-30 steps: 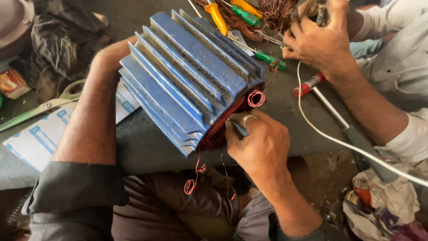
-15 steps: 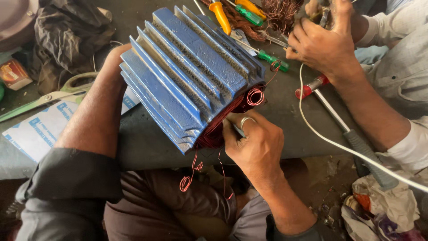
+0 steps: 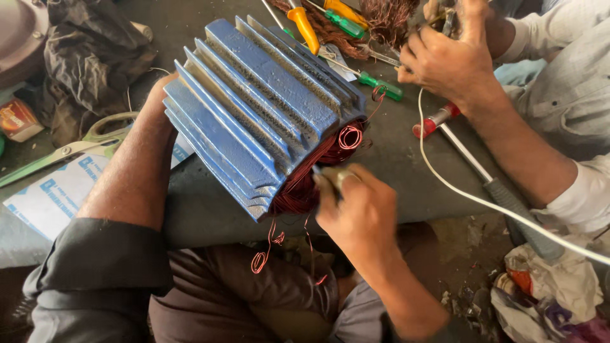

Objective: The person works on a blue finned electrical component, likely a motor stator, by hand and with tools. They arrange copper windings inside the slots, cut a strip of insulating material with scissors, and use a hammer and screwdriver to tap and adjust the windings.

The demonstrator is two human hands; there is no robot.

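I am looking down from the head camera at a blue ribbed motor housing (image 3: pixel 254 108) lying tilted on a dark tabletop (image 3: pixel 210 213), its open end toward me. Red copper wire windings (image 3: pixel 311 174) fill that open end, with a small wire coil (image 3: pixel 350 136) showing at the upper edge and loose curled strands (image 3: pixel 267 251) hanging below the tabletop edge.

My left hand (image 3: pixel 155 105) is mostly hidden behind the far left side of the housing; only its wrist and forearm show, pressed against the ribs, so I cannot tell how its fingers sit. My right hand (image 3: pixel 356 209) is at the open end, fingers (image 3: pixel 330 184) closed narrowly around a small dark tool whose tip touches the windings; the hand is slightly blurred.

At the upper right, another person's hand (image 3: pixel 445 60) grips something small above a tangle of brown wire (image 3: pixel 381 16). Near it lie screwdrivers with an orange handle (image 3: pixel 304 26) and a green handle (image 3: pixel 379 87). A white cable (image 3: pixel 483 200) runs across the right side. Green-handled scissors (image 3: pixel 60 152) rest on printed white paper (image 3: pixel 51 194) at the left, near a dark cloth (image 3: pixel 89 57).
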